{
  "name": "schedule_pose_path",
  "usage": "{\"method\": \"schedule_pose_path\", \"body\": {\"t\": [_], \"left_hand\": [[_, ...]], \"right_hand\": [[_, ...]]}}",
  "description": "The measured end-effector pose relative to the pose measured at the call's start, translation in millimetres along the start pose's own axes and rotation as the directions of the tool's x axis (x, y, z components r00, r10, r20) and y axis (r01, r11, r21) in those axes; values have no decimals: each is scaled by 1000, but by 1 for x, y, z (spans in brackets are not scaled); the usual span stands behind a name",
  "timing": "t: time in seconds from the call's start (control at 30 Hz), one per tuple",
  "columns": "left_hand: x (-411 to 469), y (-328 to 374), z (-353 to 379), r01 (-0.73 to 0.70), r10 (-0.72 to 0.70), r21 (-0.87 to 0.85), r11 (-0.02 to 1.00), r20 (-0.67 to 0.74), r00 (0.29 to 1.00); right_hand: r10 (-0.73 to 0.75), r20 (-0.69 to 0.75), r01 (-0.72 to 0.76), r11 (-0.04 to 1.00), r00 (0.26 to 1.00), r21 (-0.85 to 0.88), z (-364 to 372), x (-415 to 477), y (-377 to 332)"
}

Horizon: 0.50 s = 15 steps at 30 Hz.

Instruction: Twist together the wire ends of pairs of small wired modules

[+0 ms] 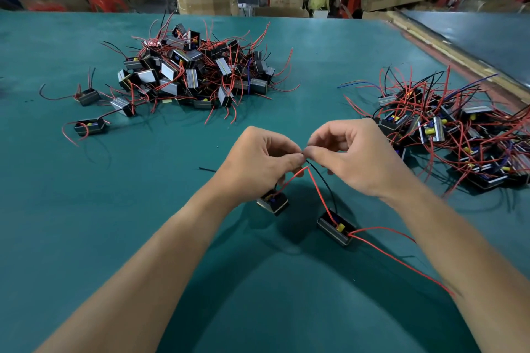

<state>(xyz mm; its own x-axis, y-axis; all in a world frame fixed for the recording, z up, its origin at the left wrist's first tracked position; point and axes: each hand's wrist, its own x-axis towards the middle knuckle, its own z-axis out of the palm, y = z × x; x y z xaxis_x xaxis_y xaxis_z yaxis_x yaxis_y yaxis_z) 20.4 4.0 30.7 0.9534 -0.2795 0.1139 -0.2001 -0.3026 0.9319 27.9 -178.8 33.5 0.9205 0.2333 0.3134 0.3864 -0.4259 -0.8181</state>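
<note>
"So, how far along are you on this one?"

"Mid-pair, I'd say. My left hand [263, 160] and right hand [352, 157] meet in the middle of the frame, above the table [143, 209]. Both pinch the wire ends [305, 156] between thumb and curled fingers, the two sets of fingertips nearly touching."

"Which wires have you got?"

"A red wire [289, 179] comes up from the left module [274, 203], just under my left wrist; I can't tell whether that one hangs or rests on the table. A black wire [324, 180] and a second red one rise from the right module [335, 228], which lies on the table at lower centre. My fingertips hide whether the twist has begun."

"And the rest of the job?"

"Plenty left, by my guess. The heap [195, 71] in the upper left looks like loose singles, with a few strays [89, 127] nearer the left edge. The tangle [447, 135] at the right edge looks like finished pairs, though the joints are too small to confirm. A spare red lead [401, 264] from the right module trails toward the lower right, not yet joined to anything."
</note>
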Motion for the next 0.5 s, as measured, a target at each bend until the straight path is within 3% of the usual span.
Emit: {"method": "schedule_pose_path", "body": {"t": [0.1,0.5], "left_hand": [[1,-1,-2,46,-45,-57,997,13,999],[0,0,0,17,-17,2,1000,-26,1000]], "right_hand": [[-116,41,120,988,992,-101,-2,-1,1],[-47,120,78,960,992,-270,-4,-1,-4]]}}
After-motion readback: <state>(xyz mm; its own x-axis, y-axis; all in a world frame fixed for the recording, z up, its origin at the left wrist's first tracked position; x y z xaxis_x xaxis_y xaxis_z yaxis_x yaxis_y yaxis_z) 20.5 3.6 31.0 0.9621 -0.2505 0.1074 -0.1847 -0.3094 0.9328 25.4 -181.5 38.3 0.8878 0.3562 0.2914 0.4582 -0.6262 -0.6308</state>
